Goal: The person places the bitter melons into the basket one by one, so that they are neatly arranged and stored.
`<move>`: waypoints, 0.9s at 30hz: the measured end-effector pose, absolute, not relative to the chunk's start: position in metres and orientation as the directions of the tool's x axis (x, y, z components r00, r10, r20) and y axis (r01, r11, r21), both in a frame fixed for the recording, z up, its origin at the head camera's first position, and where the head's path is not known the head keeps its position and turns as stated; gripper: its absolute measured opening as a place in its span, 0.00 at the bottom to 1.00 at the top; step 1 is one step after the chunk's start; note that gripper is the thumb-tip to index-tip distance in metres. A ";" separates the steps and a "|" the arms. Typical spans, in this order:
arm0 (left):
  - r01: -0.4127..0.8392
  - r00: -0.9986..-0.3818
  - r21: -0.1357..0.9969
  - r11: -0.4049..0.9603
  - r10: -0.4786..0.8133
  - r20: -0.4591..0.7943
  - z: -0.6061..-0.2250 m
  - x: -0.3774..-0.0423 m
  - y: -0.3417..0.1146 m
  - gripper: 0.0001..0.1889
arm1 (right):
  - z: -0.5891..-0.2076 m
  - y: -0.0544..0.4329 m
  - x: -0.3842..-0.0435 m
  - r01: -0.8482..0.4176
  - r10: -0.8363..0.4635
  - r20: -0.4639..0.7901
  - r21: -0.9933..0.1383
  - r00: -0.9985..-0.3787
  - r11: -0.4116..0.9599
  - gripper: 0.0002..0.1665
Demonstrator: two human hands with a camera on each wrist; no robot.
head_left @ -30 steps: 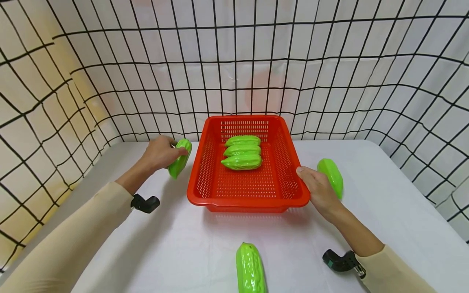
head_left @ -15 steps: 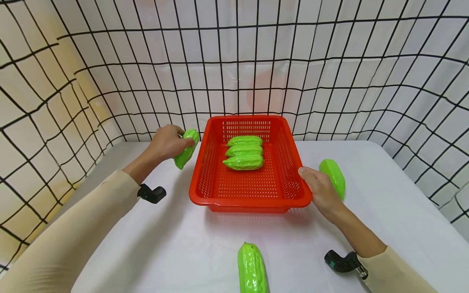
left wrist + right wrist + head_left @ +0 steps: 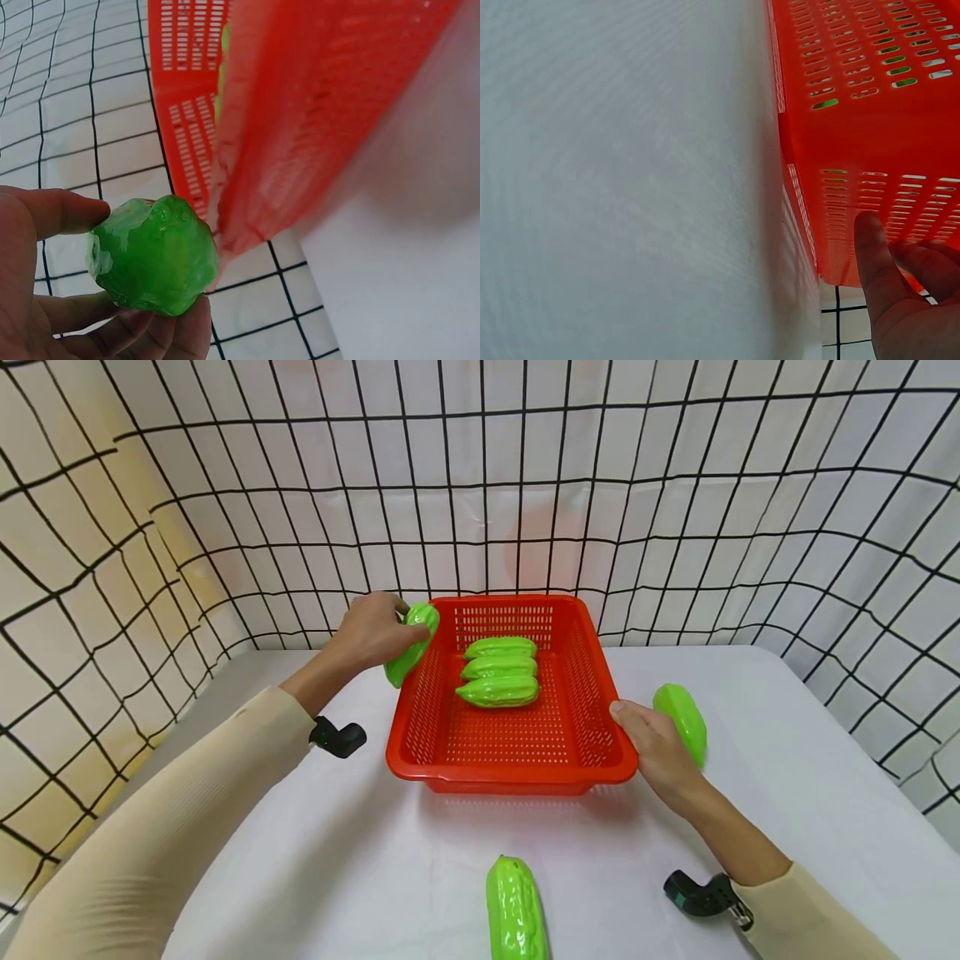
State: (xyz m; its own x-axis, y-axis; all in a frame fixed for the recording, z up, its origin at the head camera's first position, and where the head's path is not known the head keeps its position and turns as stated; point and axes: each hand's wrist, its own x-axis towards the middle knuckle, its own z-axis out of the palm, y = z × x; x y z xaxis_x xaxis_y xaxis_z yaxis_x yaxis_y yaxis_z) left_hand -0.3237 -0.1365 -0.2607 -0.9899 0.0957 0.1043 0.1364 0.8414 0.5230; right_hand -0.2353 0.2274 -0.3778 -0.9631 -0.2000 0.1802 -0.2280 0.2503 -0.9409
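Observation:
My left hand (image 3: 373, 633) holds a bright green bitter melon (image 3: 412, 645) between thumb and fingers, over the left rim of a red plastic basket (image 3: 498, 772). The left wrist view shows this bitter melon (image 3: 154, 255) end-on, thumb on one side and fingers on the other, beside the basket's wall (image 3: 300, 142). Inside the basket, three bitter melons (image 3: 498, 670) lie in a row, one behind another. My right hand (image 3: 656, 745) grips the basket's right rim near its front corner, thumb on top; its fingers (image 3: 881, 262) show against the perforated outer wall in the right wrist view.
Another bitter melon (image 3: 682, 722) lies on the white tabletop (image 3: 360, 860) just beyond my right hand. One more bitter melon (image 3: 516, 910) is at the front middle. A black wire grid (image 3: 487, 485) rises behind the basket and along both sides.
My left hand has carried its bitter melon up and to the right, from beside the basket to over its left rim. The right hand stays on the basket.

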 end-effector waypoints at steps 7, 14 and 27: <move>0.187 -0.982 0.525 0.830 0.139 0.130 -0.256 -0.326 -0.121 0.26 | -0.378 0.228 -0.236 -0.226 -0.195 0.180 -0.941 -0.964 0.252 0.31; 0.242 -0.970 0.532 0.812 0.204 0.131 -0.254 -0.326 -0.104 0.24 | -0.378 0.228 -0.236 -0.222 -0.192 0.174 -0.939 -0.966 0.265 0.31; 0.355 -0.930 0.467 0.810 0.356 0.091 -0.253 -0.329 -0.069 0.24 | -0.378 0.228 -0.236 -0.218 -0.192 0.170 -0.939 -0.967 0.265 0.31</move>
State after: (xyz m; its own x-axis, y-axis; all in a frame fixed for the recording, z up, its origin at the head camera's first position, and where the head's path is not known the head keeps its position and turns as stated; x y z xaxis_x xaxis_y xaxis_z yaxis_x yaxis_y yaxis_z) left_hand -0.3293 -0.0693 -0.2529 -0.9301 0.3558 0.0909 0.3555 0.8099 0.4666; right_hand -0.2364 0.2276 -0.3778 -0.9666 -0.1916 0.1700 -0.2177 0.2649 -0.9394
